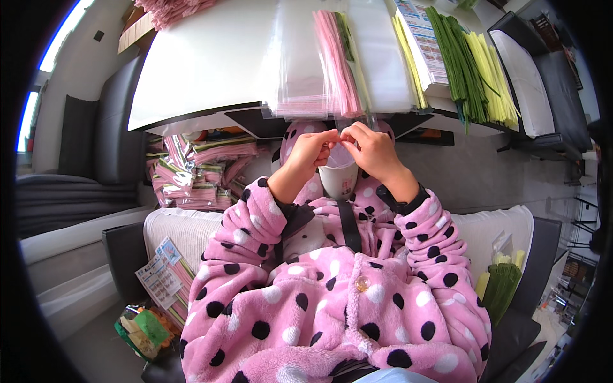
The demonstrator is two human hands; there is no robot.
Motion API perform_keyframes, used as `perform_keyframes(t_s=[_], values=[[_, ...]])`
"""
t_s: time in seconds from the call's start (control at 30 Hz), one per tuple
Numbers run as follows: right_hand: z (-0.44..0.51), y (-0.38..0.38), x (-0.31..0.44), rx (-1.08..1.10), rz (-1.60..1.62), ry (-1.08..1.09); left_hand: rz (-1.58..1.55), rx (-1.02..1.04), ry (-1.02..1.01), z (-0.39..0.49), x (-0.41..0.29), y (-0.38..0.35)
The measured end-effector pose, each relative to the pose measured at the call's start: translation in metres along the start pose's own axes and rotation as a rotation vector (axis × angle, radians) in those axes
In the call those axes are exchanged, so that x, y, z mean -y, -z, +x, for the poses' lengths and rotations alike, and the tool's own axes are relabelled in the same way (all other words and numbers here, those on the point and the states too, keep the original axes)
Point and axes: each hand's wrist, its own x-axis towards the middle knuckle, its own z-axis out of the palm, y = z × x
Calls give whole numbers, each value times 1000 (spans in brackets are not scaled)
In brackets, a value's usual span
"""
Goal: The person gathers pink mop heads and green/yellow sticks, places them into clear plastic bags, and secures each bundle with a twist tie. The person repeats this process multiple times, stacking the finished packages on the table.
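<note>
My left hand and my right hand meet fingertip to fingertip at the table's near edge. Something small, perhaps the edge of a clear plastic bag, is between them; the fingers hide most of it. Beneath them a white bucket stands between my knees, with pale, translucent material inside. Just beyond my hands, a bundle of pink chenille stems lies with green ones on clear plastic bags, their ends near the table edge.
On the white table, printed sheets lie beside dark green stems and yellow stems. Packed bags of pink and green stems are heaped on the floor at left. More green stems rest on the seat at right.
</note>
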Motion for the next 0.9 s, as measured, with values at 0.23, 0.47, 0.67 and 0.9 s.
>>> perform_keyframes(t_s=[0.23, 0.47, 0.67, 0.9], values=[[-1, -7, 3, -17, -27, -70, 11, 1, -5, 0, 1, 0], [-4, -12, 5, -84, -46, -86, 57, -43, -24, 0, 0, -4], [-6, -11, 5, -58, -108, 10, -95, 15, 105, 5, 2, 3], [-10, -11, 8, -93, -119, 12, -102, 73, 114, 10, 7, 8]])
